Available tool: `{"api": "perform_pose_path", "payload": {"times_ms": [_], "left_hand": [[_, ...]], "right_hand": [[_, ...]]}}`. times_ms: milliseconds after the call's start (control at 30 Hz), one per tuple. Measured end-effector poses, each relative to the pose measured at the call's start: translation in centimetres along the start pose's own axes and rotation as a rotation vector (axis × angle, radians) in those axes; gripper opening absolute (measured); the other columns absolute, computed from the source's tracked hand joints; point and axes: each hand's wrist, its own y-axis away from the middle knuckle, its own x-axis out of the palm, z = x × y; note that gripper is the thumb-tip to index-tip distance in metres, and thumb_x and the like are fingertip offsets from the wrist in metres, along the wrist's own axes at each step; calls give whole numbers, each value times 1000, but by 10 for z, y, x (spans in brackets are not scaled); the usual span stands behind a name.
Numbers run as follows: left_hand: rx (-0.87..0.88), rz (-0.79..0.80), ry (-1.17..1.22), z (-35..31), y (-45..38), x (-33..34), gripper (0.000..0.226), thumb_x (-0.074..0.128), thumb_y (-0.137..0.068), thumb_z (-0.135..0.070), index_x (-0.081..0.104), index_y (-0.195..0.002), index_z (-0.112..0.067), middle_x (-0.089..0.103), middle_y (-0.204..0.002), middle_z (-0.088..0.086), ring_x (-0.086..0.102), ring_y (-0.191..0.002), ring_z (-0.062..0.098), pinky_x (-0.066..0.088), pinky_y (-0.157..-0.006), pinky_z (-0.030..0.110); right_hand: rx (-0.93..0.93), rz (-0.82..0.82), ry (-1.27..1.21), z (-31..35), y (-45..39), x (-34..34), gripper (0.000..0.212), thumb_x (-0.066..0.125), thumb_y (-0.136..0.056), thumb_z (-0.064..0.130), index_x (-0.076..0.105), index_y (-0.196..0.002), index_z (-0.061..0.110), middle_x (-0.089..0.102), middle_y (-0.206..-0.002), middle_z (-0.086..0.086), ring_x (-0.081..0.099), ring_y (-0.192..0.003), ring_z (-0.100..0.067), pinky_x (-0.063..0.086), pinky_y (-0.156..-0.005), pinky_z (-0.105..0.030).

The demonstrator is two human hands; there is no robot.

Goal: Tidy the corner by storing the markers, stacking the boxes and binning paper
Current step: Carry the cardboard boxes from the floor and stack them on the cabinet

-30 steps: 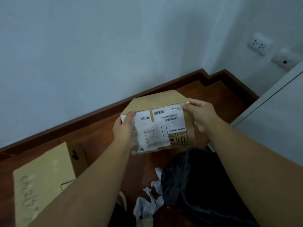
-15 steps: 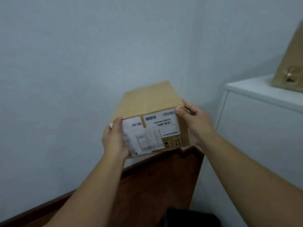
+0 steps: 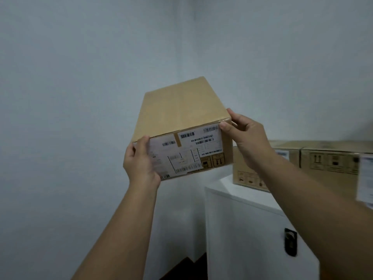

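Both hands are on it: the left hand (image 3: 141, 164) grips the labelled cardboard box (image 3: 181, 128) at its near left corner, and the right hand (image 3: 245, 136) pinches its near right top edge. The box is in the air, left of the white cabinet (image 3: 242, 229). Best to carry it level, clear the cabinet edge, and square it on the boxes (image 3: 314, 162) stacked on the cabinet top beyond.

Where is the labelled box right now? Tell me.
In the head view the box is mid-frame, held in the air between the left hand and right hand, left of the white cabinet.
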Motion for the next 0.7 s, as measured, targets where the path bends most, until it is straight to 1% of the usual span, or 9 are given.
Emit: {"api": "perform_pose_path", "payload": {"times_ms": [100, 200, 267, 367, 433, 500, 567, 633, 700], "left_hand": [[-29, 130, 67, -3, 28, 52, 22, 75, -80, -24, 54, -73, -22, 64, -68, -5, 62, -64, 17, 51, -68, 42], [-86, 248, 117, 4, 58, 102, 21, 73, -83, -24, 54, -75, -21, 64, -61, -8, 63, -53, 11, 51, -71, 44], [-130, 334, 124, 12, 78, 133, 19, 72, -84, -25, 55, -78, -20, 64, -57, -9, 63, -49, 10, 51, -73, 49], [-192, 452, 120, 26, 105, 174, 21, 73, -84, -29, 56, -90, -19, 67, -62, -8, 66, -53, 11, 50, -77, 61], [-227, 529, 90, 34, 120, 197, 24, 75, -82, -32, 56, -90, -20, 68, -68, -7, 68, -59, 13, 49, -75, 67], [-255, 600, 49, 44, 133, 216, 24, 75, -82, -34, 55, -84, -21, 67, -69, -7, 68, -65, 16, 49, -71, 69], [-266, 655, 8, 53, 144, 231, 21, 74, -83, -32, 56, -85, -22, 66, -71, -6, 66, -69, 18, 50, -70, 68], [-272, 665, -26, 64, 151, 243, 18, 73, -84, -29, 58, -90, -21, 66, -74, -5, 64, -71, 20, 53, -68, 60], [-298, 656, -96, 77, 154, 253, 17, 72, -85, -30, 60, -93, -20, 65, -80, -3, 62, -75, 22, 53, -68, 55]], "right_hand": [[-93, -81, 58, 48, 6, -42, 59, 74, -81, 11, 53, -136, 10, 68, -112, 8, 60, -109, 0, 49, -90, -20], [-166, -157, 126, 94, 15, -87, 59, 74, -81, 10, 53, -136, 9, 68, -108, 10, 62, -102, 4, 52, -87, -18], [-202, -214, 190, 121, 22, -118, 59, 74, -81, 12, 52, -136, 9, 68, -111, 9, 62, -105, 2, 53, -91, -22], [-237, -303, 280, 153, 31, -163, 59, 75, -81, 14, 54, -135, 10, 65, -125, -1, 61, -116, -11, 52, -98, -38], [-244, -349, 329, 167, 38, -189, 58, 75, -81, 16, 54, -135, 11, 64, -127, -2, 60, -118, -14, 52, -98, -42], [-249, -398, 360, 178, 45, -212, 58, 76, -80, 18, 55, -134, 12, 64, -127, -1, 61, -117, -15, 52, -98, -43], [-248, -444, 377, 184, 52, -232, 58, 76, -80, 18, 55, -134, 13, 65, -126, -1, 61, -116, -15, 52, -98, -42], [-221, -464, 419, 186, 57, -249, 58, 76, -80, 21, 55, -134, 15, 65, -126, 0, 62, -114, -15, 52, -97, -42], [-169, -488, 517, 180, 61, -262, 58, 76, -80, 25, 55, -134, 18, 65, -124, 0, 62, -112, -15, 52, -97, -43]]}}
